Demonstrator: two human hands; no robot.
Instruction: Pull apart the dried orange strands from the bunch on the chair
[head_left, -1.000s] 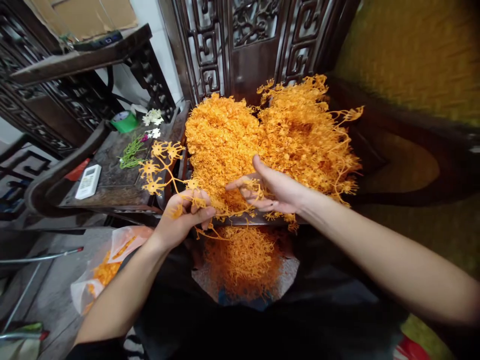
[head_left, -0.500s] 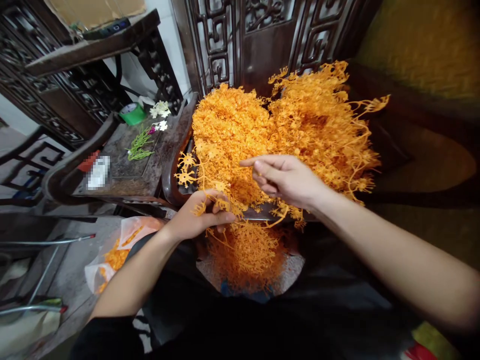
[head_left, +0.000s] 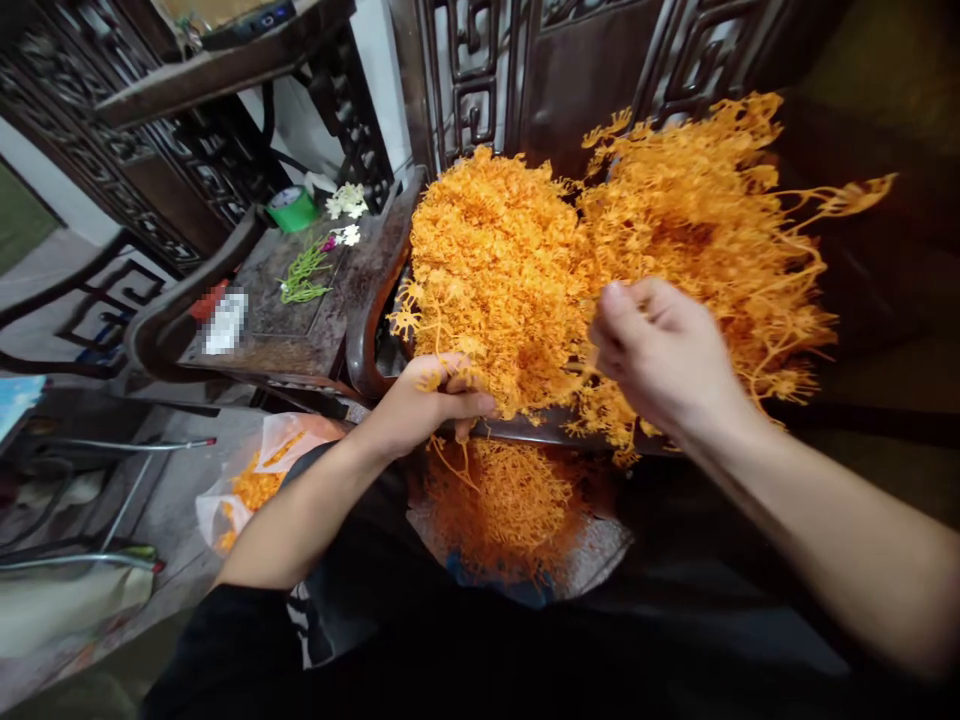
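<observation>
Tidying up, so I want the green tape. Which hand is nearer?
Left. The left hand is below and right of the tape; the right hand is farther right, before the orange heap.

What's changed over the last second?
The right hand has curled from open fingers and moved right, away from the left hand; whether it grips anything is hidden. The left hand still holds its orange sprig. The orange heaps and green tape roll stay put.
</observation>
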